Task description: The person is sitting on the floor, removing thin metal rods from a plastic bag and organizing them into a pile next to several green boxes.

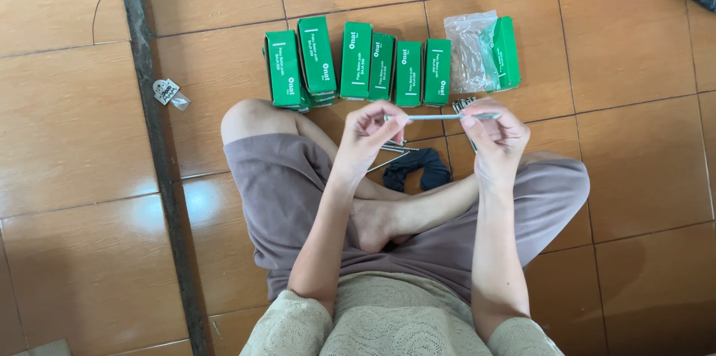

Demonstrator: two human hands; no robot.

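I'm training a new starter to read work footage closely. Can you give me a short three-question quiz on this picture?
1. True or false: both hands grip one thin metal rod.
2. What colour are the small boxes lined up on the tiled floor?
3. What lies on the floor between the person's knees? A) dark cloth B) hammer C) cup

Key: 1 true: left hand and right hand pinch its ends. 2 green. 3 A, the dark cloth.
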